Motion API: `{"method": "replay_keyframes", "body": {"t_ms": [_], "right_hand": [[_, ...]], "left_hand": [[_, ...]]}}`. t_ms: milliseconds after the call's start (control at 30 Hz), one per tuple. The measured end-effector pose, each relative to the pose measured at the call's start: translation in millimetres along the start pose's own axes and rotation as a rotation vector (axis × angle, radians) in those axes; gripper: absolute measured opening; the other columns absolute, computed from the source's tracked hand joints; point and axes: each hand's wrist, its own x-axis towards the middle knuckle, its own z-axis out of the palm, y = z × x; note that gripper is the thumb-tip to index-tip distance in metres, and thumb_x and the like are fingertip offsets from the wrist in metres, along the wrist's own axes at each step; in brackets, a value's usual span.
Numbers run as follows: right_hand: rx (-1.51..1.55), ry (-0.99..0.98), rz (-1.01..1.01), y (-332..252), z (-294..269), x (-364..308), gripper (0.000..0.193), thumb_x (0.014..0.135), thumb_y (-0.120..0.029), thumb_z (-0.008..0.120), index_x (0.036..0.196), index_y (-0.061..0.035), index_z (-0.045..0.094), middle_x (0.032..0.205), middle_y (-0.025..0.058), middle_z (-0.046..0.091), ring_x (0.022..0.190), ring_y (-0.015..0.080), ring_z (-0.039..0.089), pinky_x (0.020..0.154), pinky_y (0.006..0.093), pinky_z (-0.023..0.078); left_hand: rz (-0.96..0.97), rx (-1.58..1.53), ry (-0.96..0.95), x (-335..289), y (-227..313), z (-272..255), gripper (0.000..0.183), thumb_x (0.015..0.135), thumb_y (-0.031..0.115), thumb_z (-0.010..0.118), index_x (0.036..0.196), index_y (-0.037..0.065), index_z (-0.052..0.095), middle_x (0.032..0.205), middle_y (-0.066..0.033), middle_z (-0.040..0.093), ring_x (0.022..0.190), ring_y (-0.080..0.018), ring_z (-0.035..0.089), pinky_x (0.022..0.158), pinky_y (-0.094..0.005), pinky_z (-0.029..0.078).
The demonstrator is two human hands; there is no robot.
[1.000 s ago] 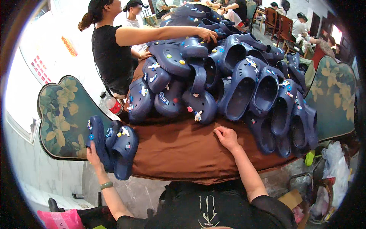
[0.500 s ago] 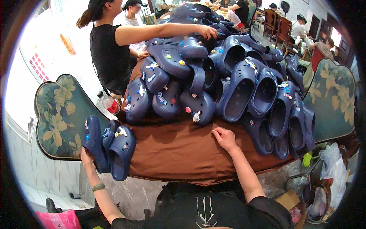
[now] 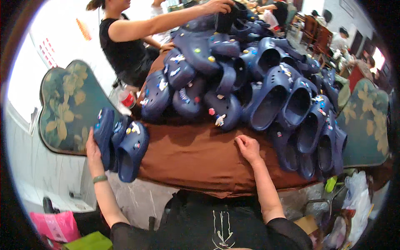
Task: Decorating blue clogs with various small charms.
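Observation:
My left hand (image 3: 94, 155) holds a pair of navy clogs (image 3: 121, 143) with small coloured charms, out past the left edge of the table. My right hand (image 3: 248, 146) rests on the brown tablecloth (image 3: 200, 160), fingers curled with nothing in them, just below a big pile of navy clogs (image 3: 250, 83). The nearest clog of the pile (image 3: 221, 110) lies a little up and left of that hand.
A person in a black top (image 3: 125, 50) stands at the far left and reaches over the pile, one hand on a dark clog (image 3: 227, 16). Green floral chair backs (image 3: 68, 106) (image 3: 366, 125) flank the table. Bags (image 3: 54, 227) lie on the floor. More people sit at the back right.
My left hand has moved the pair of clogs slightly left and down, away from the table edge. The other person's hand has taken hold of a clog atop the pile. My right hand stays put.

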Motion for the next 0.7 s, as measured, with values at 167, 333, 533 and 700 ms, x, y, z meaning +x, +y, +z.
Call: {"method": "replay_keyframes", "body": {"t_ms": [167,333,533,700], "right_hand": [[0.082,-0.022,-0.063,18.7,8.9,13.2,0.022,0.09,-0.022,0.057,0.085,-0.0023,0.065,0.081,0.0175,0.064,0.071,0.0245,0.065,0.065,0.034,0.048],[0.294,-0.099,0.062,24.8,14.8,15.0,0.019,0.092,-0.013,0.059,0.097,0.0042,0.066,0.091,0.0006,0.066,0.084,0.007,0.057,0.079,0.0218,0.045],[0.116,-0.134,0.106,6.0,17.7,8.0,0.021,0.092,-0.016,0.06,0.099,0.0027,0.067,0.091,0.003,0.068,0.084,0.0088,0.059,0.078,0.0221,0.046],[0.186,-0.11,0.059,5.8,7.7,8.2,0.02,0.093,-0.015,0.059,0.099,0.003,0.066,0.091,0.0033,0.068,0.083,0.0089,0.06,0.077,0.0222,0.047]], "left_hand": [[0.108,0.151,-0.001,-38.1,-10.0,52.2,0.05,0.083,0.021,0.07,0.12,-0.009,0.054,0.121,-0.0164,0.058,0.108,-0.0234,0.058,0.095,-0.0354,0.046],[0.187,0.147,-0.05,-20.0,2.4,38.3,0.032,0.086,0.017,0.067,0.109,-0.004,0.062,0.11,-0.0119,0.065,0.098,-0.0201,0.062,0.088,-0.0327,0.049],[0.105,0.087,-0.09,-61.3,4.5,67.8,0.024,0.088,0.013,0.062,0.099,-0.008,0.065,0.093,-0.0134,0.069,0.079,-0.0207,0.067,0.071,-0.0283,0.055],[0.091,0.216,-0.061,-36.4,14.9,14.7,0.028,0.088,0.021,0.065,0.106,0.0,0.064,0.104,-0.008,0.066,0.094,-0.0181,0.063,0.083,-0.0321,0.051]]}}
